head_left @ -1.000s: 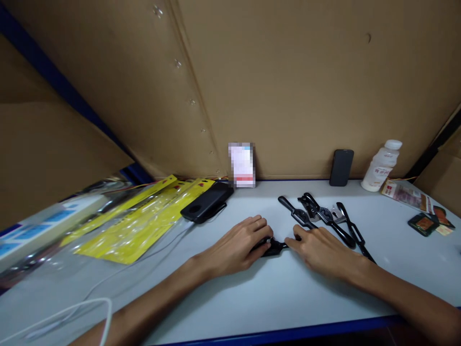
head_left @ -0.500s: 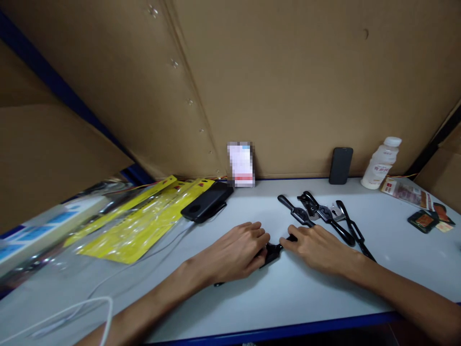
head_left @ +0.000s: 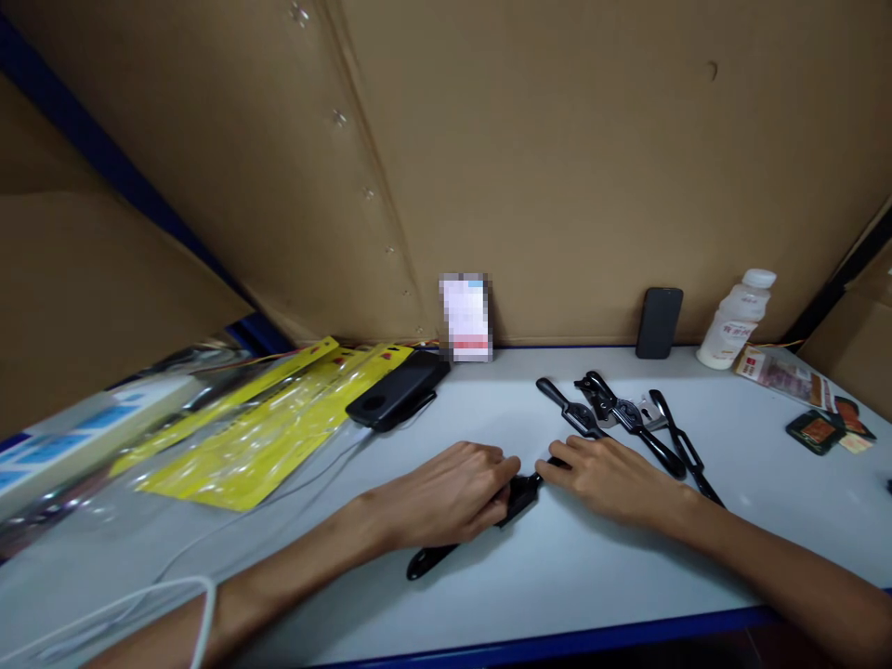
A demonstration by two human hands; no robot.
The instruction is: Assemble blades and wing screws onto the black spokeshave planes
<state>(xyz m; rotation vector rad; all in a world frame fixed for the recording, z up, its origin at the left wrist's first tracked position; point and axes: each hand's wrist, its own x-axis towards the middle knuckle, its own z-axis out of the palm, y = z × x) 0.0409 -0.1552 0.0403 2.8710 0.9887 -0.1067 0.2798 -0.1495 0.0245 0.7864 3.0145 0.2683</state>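
Observation:
My left hand [head_left: 450, 492] lies over a black metal hand tool [head_left: 432, 557] on the white tabletop, fingers closed around its middle, with one long handle sticking out toward me below the palm. My right hand [head_left: 603, 474] rests just to the right, its fingertips touching the tool's other end near the head [head_left: 522, 490]. Behind my right hand lies a small pile of similar black tools [head_left: 627, 418] with long handles.
Yellow plastic packaging bags [head_left: 279, 423] lie at the left with a black phone-like device [head_left: 397, 390] on them. A dark phone [head_left: 659, 322] and a white bottle [head_left: 735, 321] stand by the cardboard back wall. Small packets [head_left: 819, 427] lie at the right. A white cable [head_left: 153, 595] curls front left.
Both hands have drawn the black tool toward me and turned it. Its long handle now pokes out below my left hand, where it was hidden before.

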